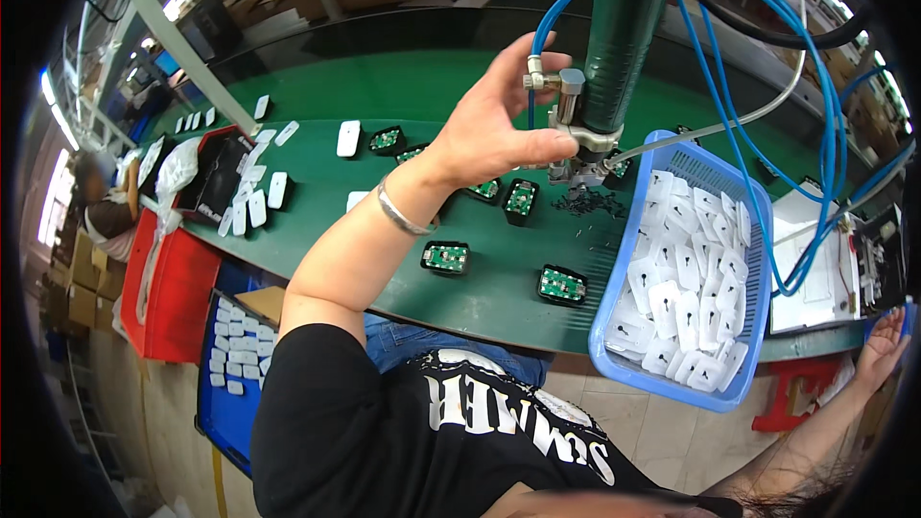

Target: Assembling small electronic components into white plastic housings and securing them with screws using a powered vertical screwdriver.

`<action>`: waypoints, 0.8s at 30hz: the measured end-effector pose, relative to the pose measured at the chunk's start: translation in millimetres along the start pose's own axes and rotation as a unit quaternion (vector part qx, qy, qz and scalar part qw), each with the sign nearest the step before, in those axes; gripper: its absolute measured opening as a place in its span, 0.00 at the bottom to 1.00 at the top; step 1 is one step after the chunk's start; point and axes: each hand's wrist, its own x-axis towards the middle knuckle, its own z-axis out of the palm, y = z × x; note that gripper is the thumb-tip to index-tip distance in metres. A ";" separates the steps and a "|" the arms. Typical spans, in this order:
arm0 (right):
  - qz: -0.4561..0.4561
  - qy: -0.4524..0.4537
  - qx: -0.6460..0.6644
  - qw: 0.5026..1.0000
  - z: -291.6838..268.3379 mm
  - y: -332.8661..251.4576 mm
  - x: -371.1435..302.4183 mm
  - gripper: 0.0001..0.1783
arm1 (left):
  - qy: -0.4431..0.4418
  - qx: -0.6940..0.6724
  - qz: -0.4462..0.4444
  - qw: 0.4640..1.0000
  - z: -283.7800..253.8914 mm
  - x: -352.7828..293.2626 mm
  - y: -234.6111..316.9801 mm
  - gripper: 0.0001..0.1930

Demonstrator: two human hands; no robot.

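My left hand reaches up beside a hanging dark green cylindrical tool. Its fingers are spread, and the thumb tip comes up against the metal clamp fitting at the tool's lower end. Beneath the tool lies a pile of small black parts. At the far right, my right hand has its fingers curled at a blue thing, mostly cut off by the picture's rim. Black housings with green circuit boards, such as an open housing, stand on the green bench.
A blue basket of white covers overhangs the bench front. Blue air hoses loop above it. To the left are a red bin, loose white covers and a blue tray of white pieces. Another person sits at far left.
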 end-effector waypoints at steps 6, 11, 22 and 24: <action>0.018 -0.006 -0.023 1.000 240.6 95.3 -78.4 0.22 | -0.102 -0.257 -0.095 0.956 -22.9 31.2 -5.2 0.30; -0.052 0.031 -0.027 0.998 373.5 146.9 -153.8 0.17 | -0.198 -0.127 -0.149 0.960 -20.5 31.4 -4.6 0.39; -0.056 0.006 -0.204 0.977 559.7 275.4 -13.9 0.38 | -0.170 -0.187 -0.128 0.959 -26.6 19.5 -26.9 0.26; -0.098 0.007 -0.256 0.962 561.5 282.7 27.3 0.33 | -0.179 -0.153 -0.123 0.964 -26.8 16.7 -17.8 0.29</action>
